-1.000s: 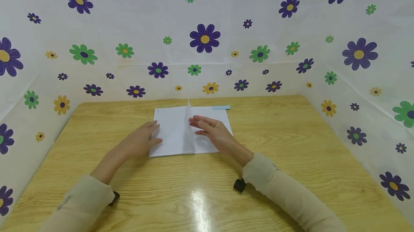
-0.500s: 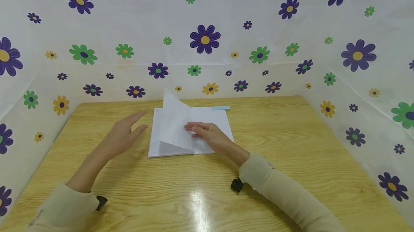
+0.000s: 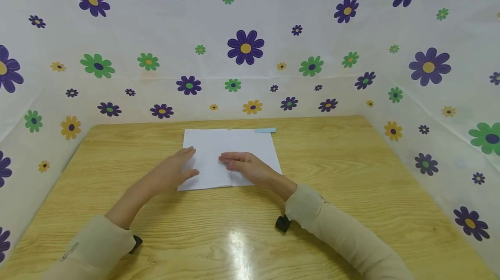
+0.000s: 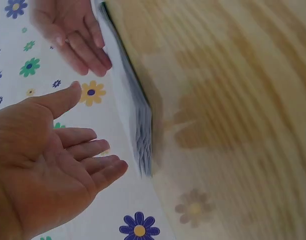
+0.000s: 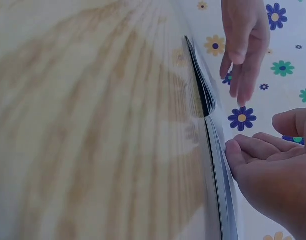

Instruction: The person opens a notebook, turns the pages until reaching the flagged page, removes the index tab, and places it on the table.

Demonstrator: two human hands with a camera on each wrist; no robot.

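A lined notebook (image 3: 208,141) lies spread flat on the wooden table (image 3: 336,163), both pages white with faint rules. My left hand (image 3: 172,173) hovers over its left edge, fingers extended and thumb apart. Across the middle fold reaches my right hand (image 3: 251,169), fingers straight and close over the left page near the spine. In the left wrist view, the left palm (image 4: 53,165) faces the notebook's page edges (image 4: 143,140) with nothing in it. Seen from the right wrist, the right hand (image 5: 277,180) has its fingertips right at the paper, also with nothing gripped.
A light blue strip (image 3: 265,130) sticks out at the notebook's top right corner. White cloth (image 3: 211,19) printed with flowers walls the table at the back and both sides. A small black device (image 3: 283,223) is at the right cuff.
The page that stood up at the fold has gone over to the left and lies flat. My left hand drew back leftward, then returned to the left page; the right hand shifted slightly left.
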